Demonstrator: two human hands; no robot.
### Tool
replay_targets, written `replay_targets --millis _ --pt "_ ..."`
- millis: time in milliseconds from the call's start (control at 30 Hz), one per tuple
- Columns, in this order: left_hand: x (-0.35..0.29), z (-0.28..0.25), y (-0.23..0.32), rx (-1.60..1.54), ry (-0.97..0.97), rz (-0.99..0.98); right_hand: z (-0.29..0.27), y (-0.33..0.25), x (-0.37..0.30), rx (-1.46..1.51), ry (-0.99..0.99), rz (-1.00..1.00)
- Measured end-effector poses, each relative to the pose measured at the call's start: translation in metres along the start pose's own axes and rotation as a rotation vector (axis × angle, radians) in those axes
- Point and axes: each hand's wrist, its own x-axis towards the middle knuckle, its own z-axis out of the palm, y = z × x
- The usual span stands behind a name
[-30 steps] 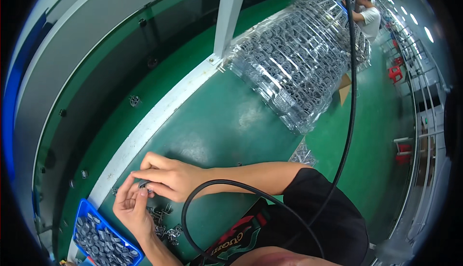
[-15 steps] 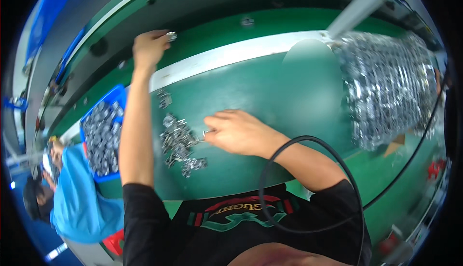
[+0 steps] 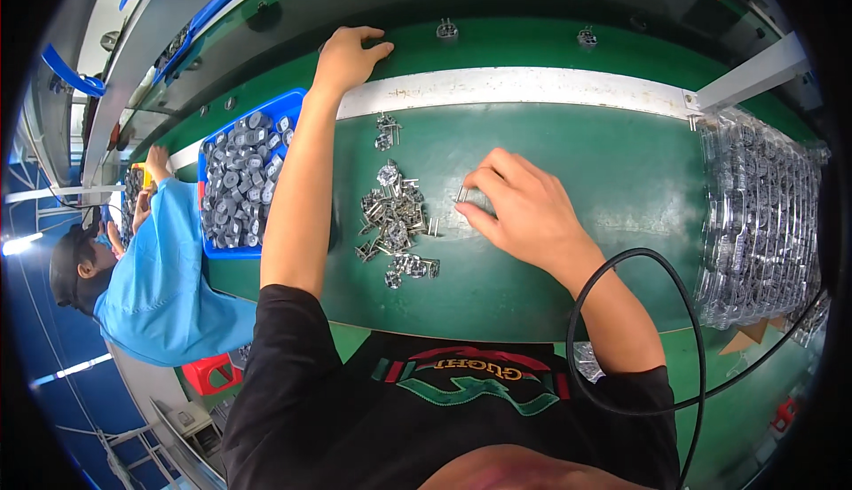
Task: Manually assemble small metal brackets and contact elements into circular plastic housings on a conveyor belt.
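My left hand reaches over the green strip beyond the white rail, its thumb and fingers apart with nothing visible between them. Above the green worktop, my right hand pinches a small pronged metal part; its pins show at the fingertips while the rest is hidden. To the left of that hand lies a loose pile of shiny metal parts with pins. A smaller cluster of similar parts lies nearer me, and a few more parts lie close to the rail.
A blue bin of grey round pieces stands left of my left forearm. Clear plastic trays are stacked at the right. Spaced parts sit on the green strip behind the white rail. A black cable loops over my right forearm. A co-worker in blue sits at left.
My left hand has let go of the small metal part that showed at its fingertips. My right hand has moved away from the pile with a pronged part. The whole view has shifted.
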Motion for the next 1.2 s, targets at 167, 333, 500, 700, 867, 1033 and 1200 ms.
replay_targets --millis 167,333,500,700,867,1033,1200 --pt "-0.011 -0.002 0.015 -0.057 -0.012 0.048 0.017 0.003 0.0 -0.127 0.057 0.036" --pt "-0.051 -0.035 0.068 -0.594 0.115 -0.131 0.012 0.004 0.002 -0.09 -0.011 -0.104" --pt "-0.106 -0.048 0.091 -1.249 -0.1 -0.227 0.019 0.008 0.0 0.188 0.011 -0.023" --pt "-0.153 -0.039 0.098 -1.654 -0.381 -0.334 0.0 -0.003 0.006 0.763 0.186 0.337" --pt "-0.156 -0.038 0.107 -1.597 -0.493 -0.339 -0.009 0.006 0.009 0.639 0.404 0.14" --pt "-0.158 -0.036 0.111 -1.66 -0.569 -0.375 -0.013 0.002 0.011 0.479 0.426 0.003" --pt "-0.159 -0.027 0.113 -1.797 -0.593 -0.429 -0.008 0.003 0.011 0.459 0.449 -0.042"
